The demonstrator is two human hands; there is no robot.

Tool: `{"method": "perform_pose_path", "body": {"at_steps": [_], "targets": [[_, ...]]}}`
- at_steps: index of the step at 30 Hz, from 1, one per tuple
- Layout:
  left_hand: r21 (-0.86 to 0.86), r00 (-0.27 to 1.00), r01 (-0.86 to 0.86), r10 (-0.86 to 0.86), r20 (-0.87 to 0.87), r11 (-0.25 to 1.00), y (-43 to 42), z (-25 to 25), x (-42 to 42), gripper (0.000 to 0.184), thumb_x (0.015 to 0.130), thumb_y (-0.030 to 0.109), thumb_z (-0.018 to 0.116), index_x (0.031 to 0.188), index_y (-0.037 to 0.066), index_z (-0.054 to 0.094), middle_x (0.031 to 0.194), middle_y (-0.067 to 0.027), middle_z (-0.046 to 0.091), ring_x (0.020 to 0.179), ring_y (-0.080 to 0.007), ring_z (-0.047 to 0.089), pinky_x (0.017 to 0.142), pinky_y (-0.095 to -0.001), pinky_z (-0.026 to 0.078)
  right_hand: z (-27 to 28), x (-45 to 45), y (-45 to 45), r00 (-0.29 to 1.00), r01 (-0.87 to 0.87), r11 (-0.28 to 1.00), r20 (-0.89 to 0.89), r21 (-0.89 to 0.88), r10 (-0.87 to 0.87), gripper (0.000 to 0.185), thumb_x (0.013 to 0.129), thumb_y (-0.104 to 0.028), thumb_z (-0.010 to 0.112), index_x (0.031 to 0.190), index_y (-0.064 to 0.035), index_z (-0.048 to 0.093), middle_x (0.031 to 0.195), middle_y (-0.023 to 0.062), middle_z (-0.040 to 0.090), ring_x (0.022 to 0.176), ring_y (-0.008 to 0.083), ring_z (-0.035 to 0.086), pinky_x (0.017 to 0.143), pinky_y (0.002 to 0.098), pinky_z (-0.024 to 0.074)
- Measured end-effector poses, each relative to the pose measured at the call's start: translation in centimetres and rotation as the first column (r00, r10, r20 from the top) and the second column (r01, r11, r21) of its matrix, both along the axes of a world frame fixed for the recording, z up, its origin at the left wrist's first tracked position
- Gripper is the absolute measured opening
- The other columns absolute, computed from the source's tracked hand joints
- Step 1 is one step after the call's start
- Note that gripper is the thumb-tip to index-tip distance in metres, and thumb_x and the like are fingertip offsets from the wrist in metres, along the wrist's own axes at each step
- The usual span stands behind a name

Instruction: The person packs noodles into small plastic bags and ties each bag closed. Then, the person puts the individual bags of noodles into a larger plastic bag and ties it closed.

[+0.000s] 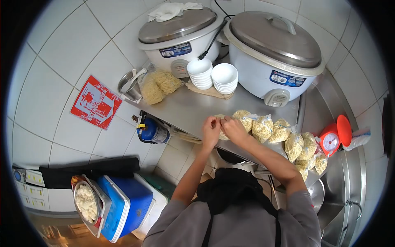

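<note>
At the front edge of the steel counter, my left hand point(211, 127) and my right hand point(233, 128) come together with fingers pinched at the top of a clear plastic bag of noodles point(223, 135). My hands partly cover this bag, and its closure is too small to make out. Just right of my right hand, another bag of noodles point(243, 120) stands beside a knotted noodle bag point(262, 128). Several more filled bags follow along the counter, among them a bag of noodles point(293, 147) near the sink side.
Two rice cookers point(275, 45) point(179, 35) stand at the back. Stacked white bowls point(200, 74) rest on a cloth before them. A larger noodle bag point(158, 86) lies by a metal pot point(131, 85). A red scale point(330, 140) stands right; a blue cylinder point(153, 131) is below left.
</note>
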State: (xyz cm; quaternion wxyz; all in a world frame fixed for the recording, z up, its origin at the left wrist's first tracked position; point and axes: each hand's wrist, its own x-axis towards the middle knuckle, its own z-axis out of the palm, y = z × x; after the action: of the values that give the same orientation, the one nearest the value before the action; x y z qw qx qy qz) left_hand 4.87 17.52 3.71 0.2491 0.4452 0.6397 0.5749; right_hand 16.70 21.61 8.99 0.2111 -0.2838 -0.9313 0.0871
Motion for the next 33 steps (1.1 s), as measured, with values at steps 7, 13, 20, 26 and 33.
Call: {"method": "perform_pose_path", "body": {"at_steps": [7, 13, 20, 26, 33], "targets": [[0.046, 0.952, 0.004, 0.010, -0.306, 0.999, -1.2, 1.2, 0.1, 0.020, 0.091, 0.019, 0.044, 0.096, 0.005, 0.057, 0.095, -0.0090, 0.053, 0.096, -0.0282, 0.047, 0.084, -0.0418, 0.031, 1.1, -0.1, 2.3, 0.969, -0.247, 0.946, 0.063, 0.210, 0.239, 0.017, 0.077, -0.016, 0.057, 0.072, 0.0009, 0.057, 0.078, 0.0129, 0.055, 0.075, 0.0278, 0.057, 0.060, 0.0380, 0.0490], [0.051, 0.784, 0.015, 0.020, -0.621, 0.999, -0.4, 1.8, -0.4, 0.021, 0.092, 0.023, 0.044, 0.100, 0.008, 0.055, 0.094, -0.0100, 0.049, 0.093, -0.0264, 0.045, 0.078, -0.0407, 0.030, 5.1, -0.1, 4.3, 0.969, -0.242, 0.925, 0.110, 0.291, 0.219, 0.010, 0.070, -0.011, 0.058, 0.069, -0.0009, 0.058, 0.079, 0.0106, 0.056, 0.079, 0.0251, 0.057, 0.060, 0.0354, 0.0503], [0.112, 0.868, -0.140, 0.176, -0.464, 0.984, 1.8, 3.0, -5.2, 0.034, 0.090, 0.030, 0.047, 0.117, 0.009, 0.049, 0.114, -0.0120, 0.050, 0.111, -0.0295, 0.043, 0.094, -0.0450, 0.026, 6.7, 0.6, 4.9, 0.992, 0.088, 0.955, -0.115, 0.284, -0.057, 0.009, 0.068, -0.008, 0.062, 0.071, -0.0020, 0.057, 0.075, 0.0085, 0.053, 0.074, 0.0255, 0.056, 0.059, 0.0361, 0.0482], [0.479, 0.542, -0.533, 0.716, -0.440, 0.697, 3.6, 5.0, -24.2, 0.053, 0.080, 0.032, 0.061, 0.123, 0.006, 0.045, 0.117, -0.0227, 0.048, 0.102, -0.0384, 0.049, 0.088, -0.0448, 0.040, 7.2, 1.2, 3.8, 0.985, 0.141, 0.960, -0.130, 0.243, -0.111, 0.011, 0.068, -0.010, 0.063, 0.074, -0.0030, 0.058, 0.080, 0.0091, 0.055, 0.078, 0.0252, 0.056, 0.058, 0.0363, 0.0489], [-0.276, 0.795, -0.264, 0.047, -0.604, 0.924, 5.9, 9.3, -32.1, 0.024, 0.070, 0.022, 0.064, 0.082, 0.002, 0.059, 0.080, -0.0187, 0.055, 0.080, -0.0306, 0.057, 0.068, -0.0382, 0.045, 6.4, -3.5, 3.2, 0.994, 0.053, 0.982, -0.105, 0.184, -0.034, 0.010, 0.069, -0.012, 0.062, 0.071, -0.0024, 0.059, 0.081, 0.0095, 0.056, 0.081, 0.0249, 0.057, 0.061, 0.0374, 0.0502]]}}
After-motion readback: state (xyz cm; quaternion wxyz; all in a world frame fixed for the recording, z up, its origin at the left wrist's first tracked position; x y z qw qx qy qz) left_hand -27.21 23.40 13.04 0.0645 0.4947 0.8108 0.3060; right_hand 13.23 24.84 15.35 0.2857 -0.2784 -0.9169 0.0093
